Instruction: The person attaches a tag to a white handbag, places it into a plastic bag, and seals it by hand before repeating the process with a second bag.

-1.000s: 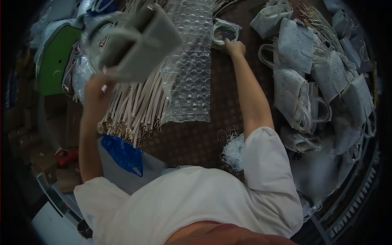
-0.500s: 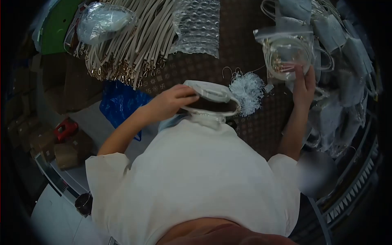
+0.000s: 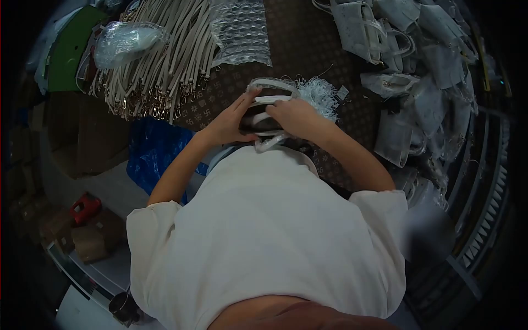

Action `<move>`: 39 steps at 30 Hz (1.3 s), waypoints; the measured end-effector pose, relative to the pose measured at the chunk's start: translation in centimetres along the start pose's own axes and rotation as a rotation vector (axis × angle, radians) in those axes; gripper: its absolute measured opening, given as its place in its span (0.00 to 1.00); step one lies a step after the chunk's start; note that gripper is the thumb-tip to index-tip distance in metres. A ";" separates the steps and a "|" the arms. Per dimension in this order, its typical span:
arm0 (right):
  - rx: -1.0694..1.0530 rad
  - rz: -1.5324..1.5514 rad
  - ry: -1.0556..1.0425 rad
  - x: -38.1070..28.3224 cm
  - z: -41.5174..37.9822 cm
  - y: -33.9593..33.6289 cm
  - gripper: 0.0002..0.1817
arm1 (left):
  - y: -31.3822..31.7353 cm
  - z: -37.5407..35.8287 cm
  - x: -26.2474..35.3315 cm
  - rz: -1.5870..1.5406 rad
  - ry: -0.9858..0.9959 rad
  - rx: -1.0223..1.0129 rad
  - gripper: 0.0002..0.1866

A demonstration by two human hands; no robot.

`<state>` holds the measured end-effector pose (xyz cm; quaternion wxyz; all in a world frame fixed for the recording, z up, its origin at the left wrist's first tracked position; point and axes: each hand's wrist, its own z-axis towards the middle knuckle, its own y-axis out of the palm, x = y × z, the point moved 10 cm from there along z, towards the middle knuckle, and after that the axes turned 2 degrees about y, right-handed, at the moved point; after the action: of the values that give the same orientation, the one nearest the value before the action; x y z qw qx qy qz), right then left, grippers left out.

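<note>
A white handbag [image 3: 269, 133] stands at the near table edge against my body, its dark mouth facing up and its pale handles over the opening. My left hand [image 3: 234, 118] grips the bag's left side, fingers at the far rim and thumb at the near one. At the mouth, my right hand [image 3: 300, 117] reaches in from the right with curled fingers; their tips and whatever they hold are hidden. Just behind it lies a bunch of white strings with tags [image 3: 319, 96].
Many beige straps with gold clasps [image 3: 159, 60] lie at the back left, beside bubble wrap [image 3: 240, 33] and a clear plastic bag [image 3: 126, 43]. Several wrapped white handbags [image 3: 396, 132] are heaped on the right. A blue plastic bag [image 3: 154, 151] hangs at the left table edge.
My right hand has come from the right side to the handbag's mouth. The clear zip bag with a coiled strap that it held is out of sight. My left hand has stayed on the handbag.
</note>
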<state>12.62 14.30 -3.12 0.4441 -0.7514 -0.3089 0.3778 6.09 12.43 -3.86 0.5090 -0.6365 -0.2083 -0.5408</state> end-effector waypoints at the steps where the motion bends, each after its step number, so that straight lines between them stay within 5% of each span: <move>1: 0.004 -0.004 0.009 0.0 1.7 0.6 0.11 | 0.2 0.2 0.7 0.048 0.074 -0.001 0.58; 3: -0.407 -0.027 0.082 0.9 3.3 6.8 0.14 | -0.2 0.2 0.6 0.063 0.068 0.000 0.58; 4: -0.405 -0.033 0.079 1.3 3.2 8.2 0.14 | -0.6 0.2 0.5 0.079 0.053 0.009 0.58; 6: 0.083 1.050 0.141 3.0 2.8 6.2 0.19 | 0.3 0.5 0.7 0.097 0.029 -0.039 0.57; 8: -0.004 0.837 0.093 2.9 2.7 7.6 0.22 | 1.0 0.8 0.6 0.106 0.007 -0.089 0.57; 10: 0.093 0.289 0.005 1.8 3.1 7.3 0.20 | 1.6 1.1 -0.6 0.125 -0.067 -0.175 0.54; 13: -0.122 0.332 0.013 2.2 3.4 9.1 0.18 | 2.0 0.7 -0.3 0.187 -0.071 -0.224 0.52; 15: -0.072 0.296 0.089 1.6 1.8 6.1 0.17 | 1.7 0.9 0.1 0.187 -0.060 -0.209 0.51; 17: -0.639 -0.005 0.256 0.3 -1.7 4.9 0.17 | 1.8 1.0 0.5 0.177 -0.045 -0.217 0.50; 18: -0.593 -0.017 0.262 0.2 -1.2 4.6 0.17 | 1.7 1.2 0.4 0.198 -0.050 -0.204 0.50; 19: -0.595 -0.007 0.285 1.3 -0.2 6.9 0.17 | 1.6 1.5 0.3 0.219 -0.049 -0.195 0.51; 21: -0.309 0.330 -0.082 0.8 3.6 10.1 0.16 | 1.9 1.7 0.2 0.194 -0.070 -0.215 0.51; 23: -0.029 0.662 0.003 1.2 2.5 6.4 0.17 | 1.6 1.8 0.1 0.182 -0.099 -0.223 0.50; 24: 0.080 0.518 -0.188 0.2 2.7 7.0 0.14 | 1.5 1.8 0.4 0.205 -0.086 -0.253 0.49; 25: 0.079 0.514 -0.187 -0.1 1.4 4.2 0.14 | 1.5 1.6 0.6 0.223 -0.080 -0.280 0.48; 27: -0.120 1.035 -0.171 0.4 -2.7 -0.2 0.11 | 0.8 1.5 0.7 0.252 -0.105 -0.221 0.44; 29: -0.068 1.510 0.258 7.9 -5.5 0.1 0.11 | 0.6 1.4 1.1 0.344 -0.038 -0.177 0.40; 31: 0.621 1.005 0.627 21.1 -8.4 1.5 0.10 | 0.7 1.1 0.9 0.288 -0.047 -0.161 0.38; 33: 0.684 0.258 0.953 28.1 -11.7 4.9 0.10 | 0.6 1.2 0.9 0.236 -0.038 -0.146 0.36; 37: 0.751 0.207 1.043 30.6 -12.3 9.6 0.10 | 0.1 1.4 -0.2 0.144 -0.146 -0.088 0.31; 39: 0.477 0.466 1.042 30.8 -11.7 12.6 0.09 | 0.1 1.6 -0.1 0.164 -0.142 -0.078 0.31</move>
<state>40.28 28.64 -19.76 0.5981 -0.7650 0.2137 0.1069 6.92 13.77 -3.84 0.5102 -0.7074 -0.1698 -0.4587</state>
